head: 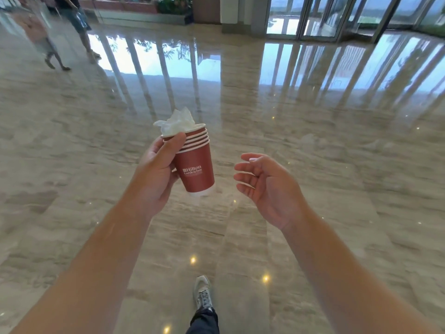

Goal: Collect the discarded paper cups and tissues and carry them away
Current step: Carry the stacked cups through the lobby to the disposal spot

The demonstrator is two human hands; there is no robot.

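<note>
A stack of several red paper cups point(196, 171) with white print is nested together and tilted slightly to the left at the top. White crumpled tissues point(179, 122) stick out of the top cup. My left hand point(156, 174) grips the stack from its left side, thumb over the upper rims. My right hand point(267, 184) hovers to the right of the cups, fingers apart and curled, palm facing left, holding nothing and not touching the stack.
A glossy beige marble floor point(313, 165) stretches all around. My shoe point(203, 292) steps forward at the bottom centre. Two people point(60, 32) walk at the far left. Glass doors point(337, 18) and a planter point(144, 10) line the far wall.
</note>
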